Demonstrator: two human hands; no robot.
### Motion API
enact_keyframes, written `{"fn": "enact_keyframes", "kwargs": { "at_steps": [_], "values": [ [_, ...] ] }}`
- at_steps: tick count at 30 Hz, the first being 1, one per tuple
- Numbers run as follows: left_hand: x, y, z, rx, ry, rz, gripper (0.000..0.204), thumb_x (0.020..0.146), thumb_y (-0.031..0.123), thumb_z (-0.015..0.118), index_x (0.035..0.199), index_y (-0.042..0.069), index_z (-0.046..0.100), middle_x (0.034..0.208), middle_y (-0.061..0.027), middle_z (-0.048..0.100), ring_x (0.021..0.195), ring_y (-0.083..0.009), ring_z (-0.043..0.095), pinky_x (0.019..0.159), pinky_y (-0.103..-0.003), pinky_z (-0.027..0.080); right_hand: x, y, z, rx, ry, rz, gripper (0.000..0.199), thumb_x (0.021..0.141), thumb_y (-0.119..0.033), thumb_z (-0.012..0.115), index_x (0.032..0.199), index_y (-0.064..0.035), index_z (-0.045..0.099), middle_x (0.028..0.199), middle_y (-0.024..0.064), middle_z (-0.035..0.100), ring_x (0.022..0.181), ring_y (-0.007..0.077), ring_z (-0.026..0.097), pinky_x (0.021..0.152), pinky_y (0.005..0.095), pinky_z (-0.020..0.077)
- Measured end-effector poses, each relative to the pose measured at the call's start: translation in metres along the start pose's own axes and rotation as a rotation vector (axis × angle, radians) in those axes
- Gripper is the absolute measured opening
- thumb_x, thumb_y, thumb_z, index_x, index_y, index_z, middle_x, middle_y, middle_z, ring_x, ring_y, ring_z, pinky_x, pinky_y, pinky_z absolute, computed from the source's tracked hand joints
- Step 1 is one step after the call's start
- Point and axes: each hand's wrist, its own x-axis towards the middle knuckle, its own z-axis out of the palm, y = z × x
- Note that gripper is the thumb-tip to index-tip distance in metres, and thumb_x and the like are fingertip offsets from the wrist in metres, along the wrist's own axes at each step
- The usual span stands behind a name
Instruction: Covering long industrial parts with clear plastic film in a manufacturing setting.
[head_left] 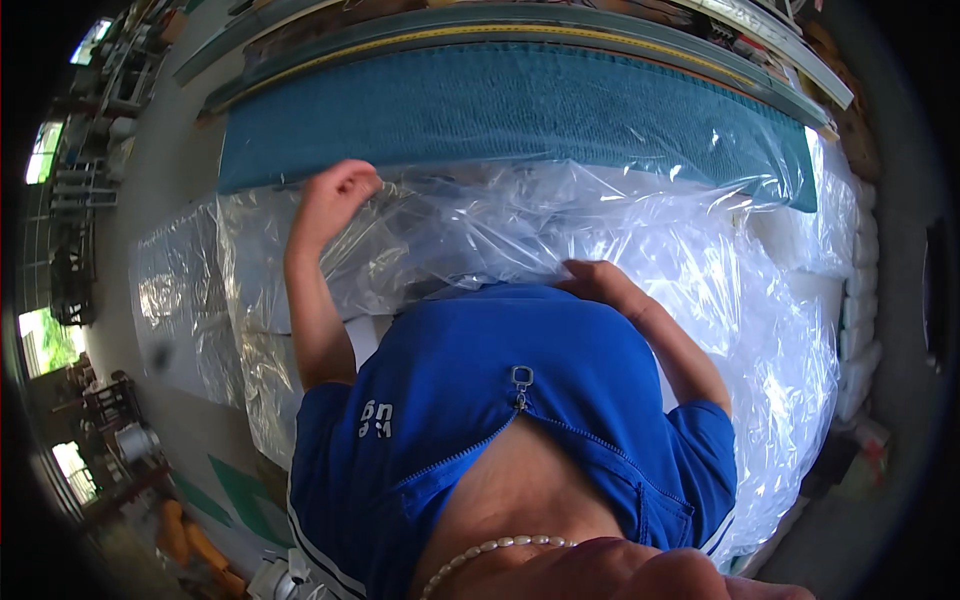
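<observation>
Clear plastic film (470,225), one broad sheet: glossy, creased, laid across the area in front of the person, its far part overlapping the fabric's near edge.
Left hand (340,192): at the film's far left, beside that edge; fingers curled inward, whether pinching film cannot be told.
Right hand (602,282): near the torso, at the film's near side; fingers bent, tips obscured, grip cannot be told.
Teal fabric (480,105), ribbed: a wide band beyond the film.
Yellow strip (500,27): running along the fabric's far side, among long rails.
Blue top (510,340), short-sleeved, front zip partly undone.
Necklace (500,545): pale beads.
Orange item (190,545): lower left, indistinct.
</observation>
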Motion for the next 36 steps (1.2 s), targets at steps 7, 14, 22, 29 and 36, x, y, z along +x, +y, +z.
{"fn": "enact_keyframes", "kwargs": {
  "at_steps": [7, 14, 22, 29, 36],
  "values": [
    [-0.054, -0.006, 0.034, -0.293, -0.758, 0.234, 0.052, 0.075, 0.025, 0.073, 0.120, 0.006, 0.054, 0.098, -0.0068, 0.063, 0.095, -0.0176, 0.058, 0.081, -0.030, 0.047, -0.146, 0.007, -0.099, 0.578, 1.363, -0.030, 0.034, 0.083, 0.000, 0.052, 0.117, -0.0005, 0.054, 0.083, -0.0006, 0.058, 0.062, 0.0031, 0.047, 0.052, 0.0184, 0.0368],
    [-0.038, 0.009, 0.091, -0.309, -0.380, 0.044, 0.060, 0.067, 0.042, 0.075, 0.111, 0.005, 0.056, 0.091, -0.0052, 0.061, 0.081, -0.0135, 0.057, 0.069, -0.027, 0.047, -0.202, -0.037, -0.169, -0.601, 2.019, 0.118, 0.046, 0.083, 0.007, 0.045, 0.124, -0.0120, 0.051, 0.116, 0.0092, 0.059, 0.100, 0.0213, 0.059, 0.082, 0.0304, 0.0473],
    [0.004, 0.078, 0.166, 0.147, -0.515, 0.792, 0.045, 0.075, 0.034, 0.069, 0.108, 0.006, 0.058, 0.103, -0.0080, 0.062, 0.093, -0.0193, 0.059, 0.079, -0.029, 0.047, -0.209, -0.005, -0.218, -0.887, 1.821, 0.735, 0.060, 0.079, 0.004, 0.045, 0.128, -0.0295, 0.047, 0.107, 0.0108, 0.059, 0.087, 0.0258, 0.063, 0.068, 0.0357, 0.0520],
    [0.019, 0.090, 0.175, -0.467, -0.835, 0.370, 0.019, 0.089, 0.018, 0.055, 0.097, 0.001, 0.059, 0.078, -0.0109, 0.064, 0.074, -0.0183, 0.064, 0.070, -0.030, 0.050, -0.220, 0.074, -0.278, -0.982, 1.621, 1.088, 0.048, 0.082, -0.007, 0.047, 0.122, -0.0332, 0.052, 0.108, 0.0046, 0.056, 0.085, 0.0239, 0.063, 0.064, 0.0395, 0.0511],
    [0.121, 0.141, 0.102, -0.441, -0.184, 0.213, 0.016, 0.092, 0.019, 0.049, 0.083, 0.006, 0.054, 0.061, -0.0065, 0.056, 0.052, -0.0166, 0.054, 0.048, -0.034, 0.044, -0.215, 0.127, -0.270, -1.333, 1.595, 1.013, 0.050, 0.082, -0.008, 0.047, 0.123, -0.0367, 0.049, 0.108, -0.0002, 0.054, 0.082, 0.0167, 0.061, 0.052, 0.0343, 0.0506]
  ]
}}
